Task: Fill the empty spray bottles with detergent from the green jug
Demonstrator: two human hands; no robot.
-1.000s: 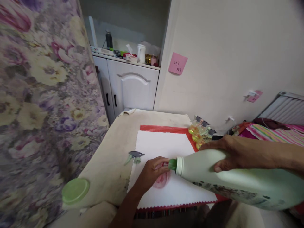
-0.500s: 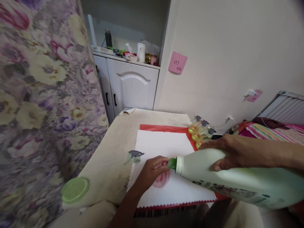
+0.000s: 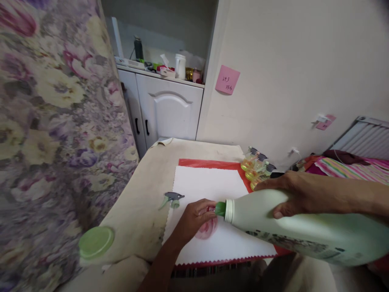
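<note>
A large pale green jug (image 3: 261,207) lies tipped on its side, its green spout pointing left. My right hand (image 3: 288,194) is closed on the jug from above. The spout meets the neck of a small clear pink bottle (image 3: 207,229) that stands on a white sheet. My left hand (image 3: 197,217) is closed around that bottle's neck, with its fingers hiding the mouth. Left of it, a grey and green spray trigger head (image 3: 173,198) lies at the sheet's edge. A round green cap (image 3: 96,242) rests at the table's left front corner.
The white sheet (image 3: 209,178) lies over a red one (image 3: 209,164) on a cream-covered table (image 3: 139,190). Several yellow spray bottles (image 3: 251,172) stand at the right back edge. A floral curtain (image 3: 60,121) hangs on the left, beside a white cabinet (image 3: 176,109).
Almost nothing differs. The jug's body has shifted up very slightly, and both hands keep their hold.
</note>
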